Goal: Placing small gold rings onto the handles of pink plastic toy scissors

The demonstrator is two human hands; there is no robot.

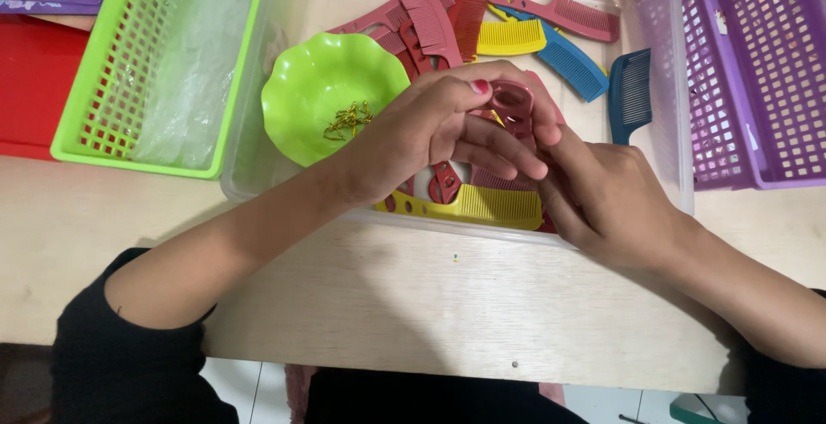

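Note:
My left hand (434, 131) and my right hand (615, 204) meet over a clear plastic tray (292, 11) of combs. Both pinch the looped handle end of a red comb (514, 101), held just above the pile. Under my hands lies a yellow comb (482, 207). Farther back are several red combs (426, 19), another yellow comb (509, 37), a blue comb (568, 62) and a dark blue comb (631, 92). A green scalloped bowl (323, 101) with small gold wire ties (348, 120) sits in the tray, just left of my left hand.
A green plastic basket (103, 88) with a clear bag in it stands at the left. A purple basket (757, 71) stands at the right. A red box (30, 80) lies at the far left. Everything rests on a pale wooden table (430, 303).

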